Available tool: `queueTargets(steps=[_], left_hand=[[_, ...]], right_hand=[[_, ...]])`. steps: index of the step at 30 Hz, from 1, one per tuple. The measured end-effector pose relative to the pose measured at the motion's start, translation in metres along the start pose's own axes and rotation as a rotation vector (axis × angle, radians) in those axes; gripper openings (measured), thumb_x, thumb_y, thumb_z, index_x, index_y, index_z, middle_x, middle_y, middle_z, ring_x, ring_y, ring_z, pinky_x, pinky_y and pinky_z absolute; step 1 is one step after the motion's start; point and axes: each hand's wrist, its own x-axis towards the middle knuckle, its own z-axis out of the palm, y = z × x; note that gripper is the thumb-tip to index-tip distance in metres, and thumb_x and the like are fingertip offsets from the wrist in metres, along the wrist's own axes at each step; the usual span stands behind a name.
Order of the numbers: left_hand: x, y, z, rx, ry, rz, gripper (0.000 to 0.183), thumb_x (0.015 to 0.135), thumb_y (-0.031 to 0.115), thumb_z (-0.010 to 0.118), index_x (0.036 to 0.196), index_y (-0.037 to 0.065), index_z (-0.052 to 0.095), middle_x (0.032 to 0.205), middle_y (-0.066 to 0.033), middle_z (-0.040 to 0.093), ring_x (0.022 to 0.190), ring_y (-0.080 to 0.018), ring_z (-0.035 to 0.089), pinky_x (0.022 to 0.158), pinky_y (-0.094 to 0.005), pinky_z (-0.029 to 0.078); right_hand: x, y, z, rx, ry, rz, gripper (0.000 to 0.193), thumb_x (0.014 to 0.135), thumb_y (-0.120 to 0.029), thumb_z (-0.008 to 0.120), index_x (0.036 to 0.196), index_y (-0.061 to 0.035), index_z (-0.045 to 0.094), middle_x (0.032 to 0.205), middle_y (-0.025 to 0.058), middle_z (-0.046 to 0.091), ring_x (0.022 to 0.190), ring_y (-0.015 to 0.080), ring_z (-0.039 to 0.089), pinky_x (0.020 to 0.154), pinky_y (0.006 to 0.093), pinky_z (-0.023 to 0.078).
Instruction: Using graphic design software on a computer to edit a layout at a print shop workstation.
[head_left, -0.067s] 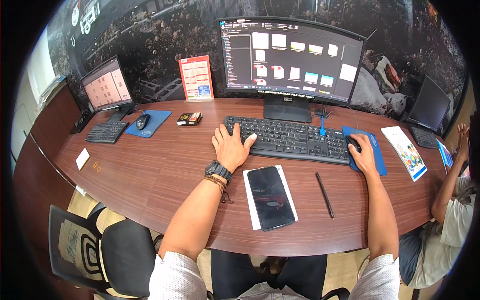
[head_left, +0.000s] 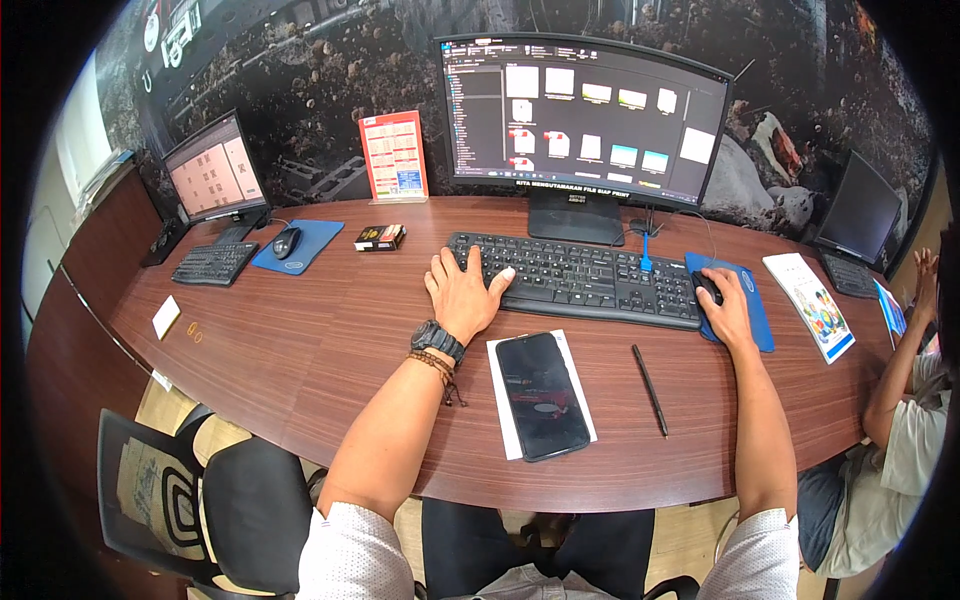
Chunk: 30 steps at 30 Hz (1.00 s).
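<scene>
On a curved brown desk (head_left: 300, 335), a monitor stand (head_left: 575, 218) is placed at one o'clock, a keyboard (head_left: 575, 278) between one and two, a booklet (head_left: 809, 307) at three, a pen (head_left: 649, 391) toward four, a white sheet (head_left: 507, 420) toward five, a blue mouse pad (head_left: 316, 242) at ten.

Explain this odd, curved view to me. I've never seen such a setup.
There's no machine at work here, just a person's two bare hands, seen from the left of two fisheye cameras worn on the head. That wide lens bends straight edges.

The left hand rests spread on a black keyboard; the right hand holds a black mouse on a blue mat.

On the brown desk, nearer the body, lie a phone on white paper and a black pen.
</scene>
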Motion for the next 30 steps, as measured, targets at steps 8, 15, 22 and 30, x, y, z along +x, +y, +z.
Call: queueTargets(steps=[8,15,22,30], left_hand=[[0.001,0.003,-0.006,-0.028,-0.087,-0.033,0.079,0.093,0.062,0.051,0.145,0.004,0.044,0.148,-0.0357,0.03,0.14,-0.0489,0.025,0.113,-0.0583,0.019],[0.001,0.002,-0.005,-0.024,-0.079,-0.024,0.079,0.093,0.062,0.051,0.145,0.003,0.044,0.148,-0.0355,0.03,0.139,-0.0489,0.026,0.113,-0.0582,0.02],[0.002,0.003,-0.005,-0.028,-0.075,-0.019,0.078,0.093,0.062,0.052,0.145,0.004,0.045,0.148,-0.0352,0.031,0.139,-0.0484,0.026,0.113,-0.0581,0.02],[0.0,-0.004,0.006,0.011,0.038,0.023,0.076,0.092,0.064,0.051,0.14,0.005,0.051,0.143,-0.0344,0.037,0.134,-0.0478,0.033,0.109,-0.059,0.025]], right_hand=[[0.001,-0.004,-0.002,-0.012,-0.015,0.037,0.036,0.087,-0.019,0.067,0.12,-0.004,0.065,0.125,0.0189,0.057,0.117,0.0371,0.057,0.1,0.0415,0.045],[0.002,-0.004,-0.001,-0.014,-0.027,0.055,0.036,0.088,-0.021,0.067,0.121,-0.0047,0.065,0.127,0.0194,0.056,0.119,0.0375,0.056,0.102,0.0417,0.044],[0.002,-0.004,-0.002,-0.03,-0.033,0.066,0.037,0.088,-0.022,0.068,0.121,-0.0049,0.065,0.127,0.0196,0.056,0.119,0.0377,0.055,0.101,0.0428,0.045],[0.002,-0.002,0.0,-0.027,-0.029,0.034,0.038,0.088,-0.022,0.068,0.121,-0.0042,0.064,0.124,0.0187,0.056,0.117,0.0373,0.056,0.1,0.0429,0.045]])
